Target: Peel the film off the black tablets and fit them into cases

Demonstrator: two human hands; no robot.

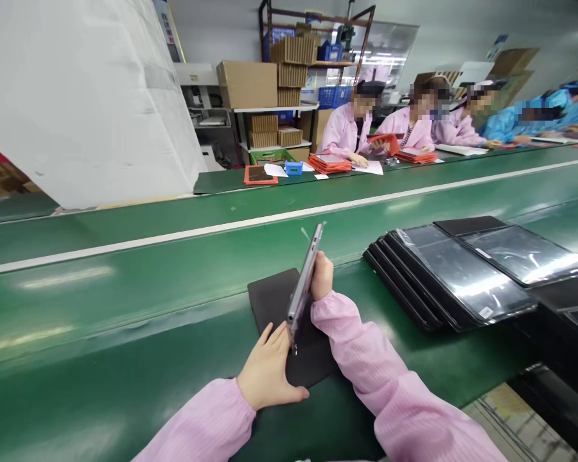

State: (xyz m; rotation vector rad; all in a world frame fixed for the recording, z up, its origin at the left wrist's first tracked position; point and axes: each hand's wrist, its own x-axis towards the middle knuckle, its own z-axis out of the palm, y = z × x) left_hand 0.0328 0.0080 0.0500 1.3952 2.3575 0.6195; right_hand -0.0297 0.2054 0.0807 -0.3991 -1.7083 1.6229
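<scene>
I see the slim grey tablet [304, 277] tipped up on edge over the black folio cover [312, 359], its long axis running away from me and slightly rightward. My right hand [322, 277] is closer, its fingers closed on the tablet's right side. My left hand [268, 372] is spread, thumb out over the cover, fingertips by the tablet's near end; I can't tell whether they touch it. The stack of black folio cases [462, 273] lies off to the right.
</scene>
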